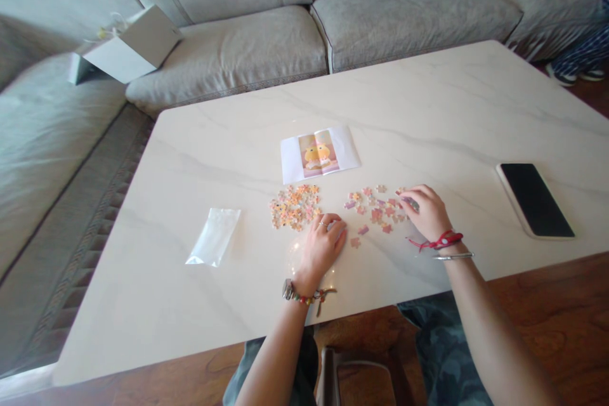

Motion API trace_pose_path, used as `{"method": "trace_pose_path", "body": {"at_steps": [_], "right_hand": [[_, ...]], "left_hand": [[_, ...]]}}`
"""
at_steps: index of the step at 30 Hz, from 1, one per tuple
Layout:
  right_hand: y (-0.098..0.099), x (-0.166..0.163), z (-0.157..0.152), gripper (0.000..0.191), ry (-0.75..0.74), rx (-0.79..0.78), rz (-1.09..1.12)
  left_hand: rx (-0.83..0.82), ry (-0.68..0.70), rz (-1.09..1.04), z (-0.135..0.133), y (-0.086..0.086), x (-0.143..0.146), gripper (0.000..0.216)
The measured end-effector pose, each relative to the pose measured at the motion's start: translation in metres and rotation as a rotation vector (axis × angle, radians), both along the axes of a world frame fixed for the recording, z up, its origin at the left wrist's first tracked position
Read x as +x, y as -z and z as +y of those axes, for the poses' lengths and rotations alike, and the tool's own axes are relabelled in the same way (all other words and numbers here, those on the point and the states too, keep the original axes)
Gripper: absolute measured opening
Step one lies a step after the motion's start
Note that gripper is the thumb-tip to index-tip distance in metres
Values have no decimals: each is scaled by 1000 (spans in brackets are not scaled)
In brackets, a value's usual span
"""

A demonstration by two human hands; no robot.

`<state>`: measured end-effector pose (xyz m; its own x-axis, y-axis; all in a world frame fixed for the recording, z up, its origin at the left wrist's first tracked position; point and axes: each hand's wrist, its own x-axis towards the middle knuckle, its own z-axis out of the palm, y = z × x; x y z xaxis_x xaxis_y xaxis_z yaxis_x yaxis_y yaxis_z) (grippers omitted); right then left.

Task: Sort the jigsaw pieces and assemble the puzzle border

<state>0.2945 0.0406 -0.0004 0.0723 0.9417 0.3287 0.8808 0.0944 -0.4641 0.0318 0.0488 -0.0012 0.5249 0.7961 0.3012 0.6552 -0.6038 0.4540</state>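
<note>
My left hand (324, 242) rests on the table at the lower right edge of a dense pile of orange, yellow and pink puzzle pieces (294, 204). Its fingers are curled, and whatever they may hold is hidden. To the right lies a looser spread of mostly pink puzzle pieces (377, 212), some of them purple or pale. At that spread's right edge, my right hand (427, 210) has its thumb and fingers closed on a small puzzle piece, partly covered by the fingers. Behind both groups lies a creased picture sheet (318, 153) showing a yellow figure.
A clear plastic bag (215, 236) lies left on the white marbled table (228, 146). A phone (537, 201) lies at the right. A grey sofa (247, 44) runs behind, with a white box (136, 44) on it. Another person's leg (583, 51) shows far right.
</note>
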Motion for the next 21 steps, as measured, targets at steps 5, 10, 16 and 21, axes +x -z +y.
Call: {"method": "trace_pose_path", "body": {"at_steps": [5, 10, 16, 21], "right_hand": [[0, 8, 0, 13, 8, 10, 2], [-2, 7, 0, 12, -12, 4, -7], [-2, 5, 0, 12, -42, 6, -9], [-1, 7, -1, 12, -58, 8, 4]], "left_hand": [[-11, -2, -2, 1, 2, 2, 14], [-12, -1, -8, 0, 2, 3, 14], [-21, 2, 2, 0, 2, 4, 14], [-12, -5, 3, 2, 2, 5, 14]]}}
